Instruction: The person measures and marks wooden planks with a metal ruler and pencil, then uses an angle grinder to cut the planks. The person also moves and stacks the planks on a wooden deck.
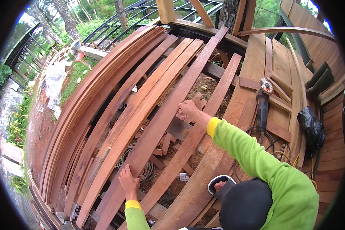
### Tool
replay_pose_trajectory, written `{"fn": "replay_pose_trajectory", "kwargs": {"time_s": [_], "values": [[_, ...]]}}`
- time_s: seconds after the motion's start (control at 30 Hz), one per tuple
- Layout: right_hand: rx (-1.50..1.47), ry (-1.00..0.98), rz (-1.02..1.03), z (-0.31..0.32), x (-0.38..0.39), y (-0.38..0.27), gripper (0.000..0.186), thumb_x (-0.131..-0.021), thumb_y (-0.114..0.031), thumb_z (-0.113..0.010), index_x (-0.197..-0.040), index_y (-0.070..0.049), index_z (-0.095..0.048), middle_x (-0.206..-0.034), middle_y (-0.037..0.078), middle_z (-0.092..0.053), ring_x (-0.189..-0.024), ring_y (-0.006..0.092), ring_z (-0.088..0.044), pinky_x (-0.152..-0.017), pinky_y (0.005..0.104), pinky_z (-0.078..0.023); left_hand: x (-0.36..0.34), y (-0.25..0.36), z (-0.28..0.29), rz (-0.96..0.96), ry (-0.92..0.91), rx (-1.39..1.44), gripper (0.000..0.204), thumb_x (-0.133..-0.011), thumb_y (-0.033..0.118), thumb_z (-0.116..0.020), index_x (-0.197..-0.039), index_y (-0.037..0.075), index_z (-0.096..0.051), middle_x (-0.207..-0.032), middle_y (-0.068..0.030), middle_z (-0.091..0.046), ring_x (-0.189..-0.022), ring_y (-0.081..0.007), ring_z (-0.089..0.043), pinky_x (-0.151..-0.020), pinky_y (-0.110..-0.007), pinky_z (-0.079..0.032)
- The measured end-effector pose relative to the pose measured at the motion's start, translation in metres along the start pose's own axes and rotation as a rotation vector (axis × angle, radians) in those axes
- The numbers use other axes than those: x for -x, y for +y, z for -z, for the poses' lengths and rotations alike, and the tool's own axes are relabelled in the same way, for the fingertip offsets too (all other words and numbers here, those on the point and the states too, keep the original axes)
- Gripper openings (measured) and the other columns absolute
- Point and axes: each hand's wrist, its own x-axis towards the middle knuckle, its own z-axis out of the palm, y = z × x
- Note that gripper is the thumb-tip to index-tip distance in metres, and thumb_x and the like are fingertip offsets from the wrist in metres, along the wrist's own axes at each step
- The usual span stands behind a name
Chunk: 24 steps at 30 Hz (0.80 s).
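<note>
A long reddish-brown wooden plank [163, 124] runs slantwise from near me up to the dark beam at the back. On its near part lies my left hand [129, 181], its fingers over the right edge. Farther up, my right hand [188, 110] is closed at the same edge, fingers curled and thumb partly hidden. A lighter pair of planks [142, 103] lies to the left. Another reddish plank [203, 124] passes under my right forearm, to the right of the held one.
An angle grinder [262, 103] with its cable rests on the boards at right, near a black plastic bag [311, 126]. Stacked long boards [92, 84] curve along the left. Coiled cable [146, 172] and wood offcuts [166, 143] lie below the gaps. My sandalled foot [220, 185] is on the boards.
</note>
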Motion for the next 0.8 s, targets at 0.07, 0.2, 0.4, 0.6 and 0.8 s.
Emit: {"fn": "replay_pose_trajectory", "kwargs": {"time_s": [0.07, 0.2, 0.4, 0.6, 0.8], "values": [[0.058, -0.095, 0.102, -0.001, 0.014, 0.007, 0.027, -0.095, -0.019, -0.054, -0.109, 0.004, -0.057, -0.102, 0.012, -0.058, -0.085, 0.0212, -0.059, -0.061, 0.0372, -0.056, -0.009, -0.01, -0.003, -0.015, 0.039, -0.009, 0.086, -0.052, 0.013, -0.09, -0.128, 0.01, -0.05, -0.113, -0.0122, -0.057, -0.11, -0.0338, -0.054, -0.092, -0.046, -0.042], [0.133, -0.036, 0.118, 0.018, 0.036, 0.031, 0.026, -0.096, -0.02, -0.053, -0.105, 0.003, -0.06, -0.096, 0.009, -0.06, -0.081, 0.0168, -0.061, -0.061, 0.0323, -0.057, -0.025, -0.012, 0.005, -0.022, -0.004, -0.011, 0.088, -0.052, 0.012, -0.09, -0.129, 0.01, -0.049, -0.116, -0.0127, -0.057, -0.112, -0.0344, -0.054, -0.092, -0.046, -0.043], [0.126, -0.008, 0.117, 0.027, 0.059, 0.052, 0.024, -0.098, -0.019, -0.051, -0.106, 0.002, -0.061, -0.093, 0.007, -0.061, -0.081, 0.0138, -0.062, -0.058, 0.0288, -0.056, -0.029, -0.009, 0.006, -0.013, -0.002, 0.098, 0.088, -0.057, 0.015, -0.088, -0.133, 0.008, -0.046, -0.12, -0.016, -0.056, -0.115, -0.0369, -0.052, -0.097, -0.048, -0.042], [0.229, -0.075, 0.258, 0.021, 0.059, 0.073, 0.024, -0.093, -0.017, -0.05, -0.099, 0.003, -0.063, -0.083, 0.008, -0.063, -0.073, 0.0147, -0.063, -0.052, 0.0289, -0.052, -0.015, 0.016, 0.015, -0.166, 0.317, 0.177, 0.074, -0.072, 0.029, -0.08, -0.133, 0.002, -0.047, -0.128, -0.0202, -0.054, -0.121, -0.0388, -0.049, -0.104, -0.047, -0.038], [0.399, -0.086, 0.473, 0.027, 0.05, 0.087, 0.022, -0.097, -0.017, -0.051, -0.1, 0.001, -0.064, -0.082, 0.005, -0.064, -0.069, 0.013, -0.062, -0.058, 0.0273, -0.052, 0.063, 0.018, -0.042, -0.056, 0.025, 0.313, 0.072, -0.077, 0.045, -0.076, -0.129, 0.001, -0.052, -0.124, -0.0198, -0.057, -0.117, -0.0381, -0.052, -0.101, -0.047, -0.042]]}}
